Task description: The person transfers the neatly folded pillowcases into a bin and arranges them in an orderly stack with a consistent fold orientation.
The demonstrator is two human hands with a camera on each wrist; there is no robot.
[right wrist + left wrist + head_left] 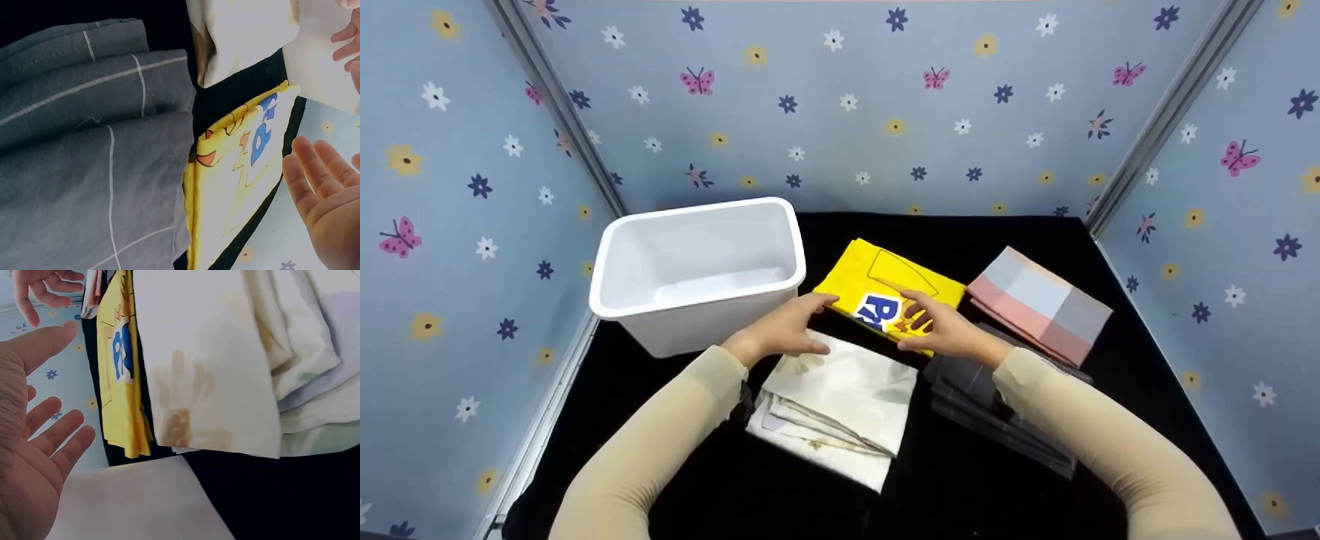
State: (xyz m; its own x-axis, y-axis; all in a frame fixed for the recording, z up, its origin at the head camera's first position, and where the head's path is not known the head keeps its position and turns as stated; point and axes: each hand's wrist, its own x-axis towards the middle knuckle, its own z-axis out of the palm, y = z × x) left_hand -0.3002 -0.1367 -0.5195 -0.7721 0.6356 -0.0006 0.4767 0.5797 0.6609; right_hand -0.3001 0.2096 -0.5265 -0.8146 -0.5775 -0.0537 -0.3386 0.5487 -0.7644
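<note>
Left hand and right hand: fingers spread at opposite ends of the folded yellow printed cloth, right of the white bin; contact unclear. Likely light, limp: grasp all layers at 2 ends.

I record the yellow cloth as folded into a flat, layered rectangle, lying on the black surface with its long sides sloping down to the right. On its upper face I find blue lettering on a white patch, running to the near edge, an orange mark beside it, and a thin dark outline toward the far side. I place it right of the bin, beyond the white cloth. Its right corner sits just beside the checked cloth; contact there I cannot confirm.
</note>
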